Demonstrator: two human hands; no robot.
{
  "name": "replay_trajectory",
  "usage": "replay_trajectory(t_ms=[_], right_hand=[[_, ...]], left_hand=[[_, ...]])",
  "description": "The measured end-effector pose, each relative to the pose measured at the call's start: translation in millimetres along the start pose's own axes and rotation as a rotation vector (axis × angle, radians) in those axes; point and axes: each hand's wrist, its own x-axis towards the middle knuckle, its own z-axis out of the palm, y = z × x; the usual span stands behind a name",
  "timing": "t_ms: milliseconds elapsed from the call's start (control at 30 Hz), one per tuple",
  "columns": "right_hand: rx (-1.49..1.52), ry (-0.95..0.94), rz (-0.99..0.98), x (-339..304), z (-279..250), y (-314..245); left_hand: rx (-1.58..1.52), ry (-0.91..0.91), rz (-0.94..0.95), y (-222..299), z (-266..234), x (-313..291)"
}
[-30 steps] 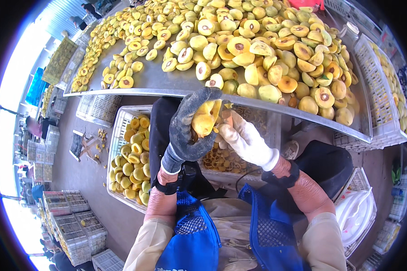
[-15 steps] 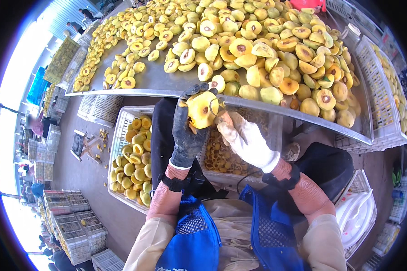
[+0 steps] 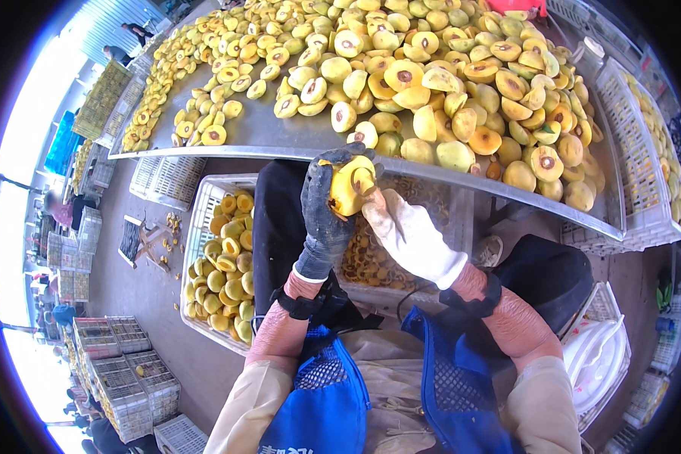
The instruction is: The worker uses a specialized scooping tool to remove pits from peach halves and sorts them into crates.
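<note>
since a second ago both hands have risen toward the long metal tabletop [image 3: 280, 136] heaped with halved yellow fruit. dark-gloved left hand [image 3: 321, 219] fingers clamp the yellow peach half [image 3: 350, 185]; white-gloved right hand [image 3: 408, 234] fingers close against its right side.

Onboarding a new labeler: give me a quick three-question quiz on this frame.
1. True or false: the left hand wears a dark glove.
2. What does the left hand hold? A) knife alone B) halved yellow fruit C) crate
3. Fill in: the white crate of fruit halves sits on the person's ____ side, under the metal table.

Key: 1 true; 2 B; 3 left. The right hand, in a white glove, touches the same fruit.
</note>
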Motion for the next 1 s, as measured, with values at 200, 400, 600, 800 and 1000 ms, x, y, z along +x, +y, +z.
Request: replay_trajectory(t_ms=[200, 400, 600, 800, 1000], right_hand=[[0.041, -0.061, 0.096, -2, -2, -15], [-0.035, -0.121, 0.102, -2, -4, -11], [-0.02, -0.277, 0.144, 4, -18, -18], [0.179, -0.369, 0.341, 4, -16, -17], [0.048, -0.296, 0.177, -3, -6, -1]], left_hand=[[-0.026, 0.048, -0.021, 15, 9, 0], [-0.294, 0.079, -0.139, 15, 10, -4], [-0.162, -0.007, -0.13, 9, -4, -2], [-0.096, 0.061, 0.012, -1, 5, -9], [-0.239, -0.072, -0.078, -5, -3, -9]])
